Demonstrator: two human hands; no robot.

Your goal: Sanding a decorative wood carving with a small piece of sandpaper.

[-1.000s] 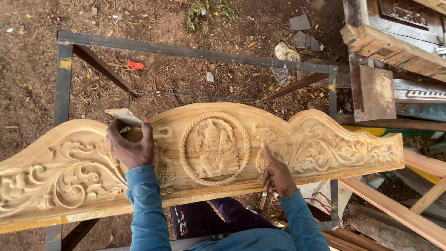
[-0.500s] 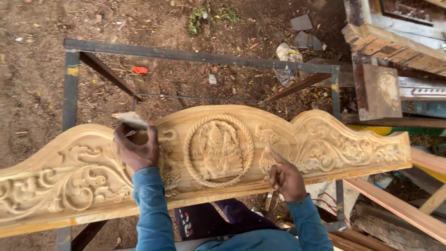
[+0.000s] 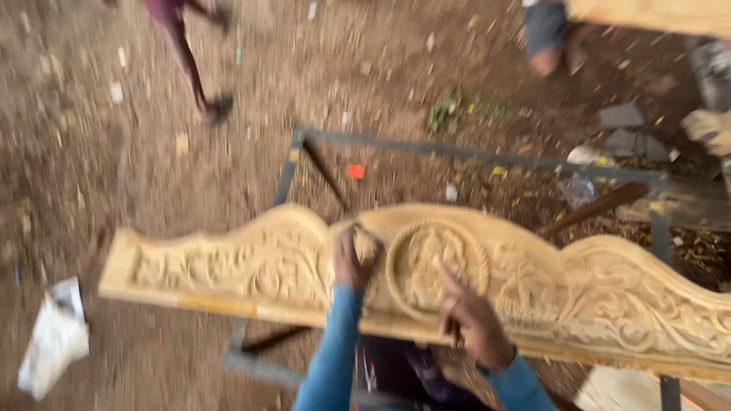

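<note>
Blurred view over a long pale carved wooden panel (image 3: 304,266) with scrollwork and a round medallion (image 3: 435,262), lying across a dark metal frame stand (image 3: 472,156) above the dirt floor (image 3: 114,167), carved face up within reach. Left hand (image 3: 354,255) closes on a small pale piece, apparently sandpaper, pressed against the carving beside the medallion. Right hand (image 3: 472,323) points its index finger at the medallion while gripping thin tools, so the fingertip stays free. Another person's legs (image 3: 194,61) stand well apart.

**Materials and surface finish**

The carved panel (image 3: 579,297) is pale, unvarnished matt wood with rough-cut relief. The frame (image 3: 487,158) beneath is dull dark metal. Blue cloth covers the sleeves (image 3: 329,358). The ground (image 3: 91,190) is loose, rough earth.
</note>
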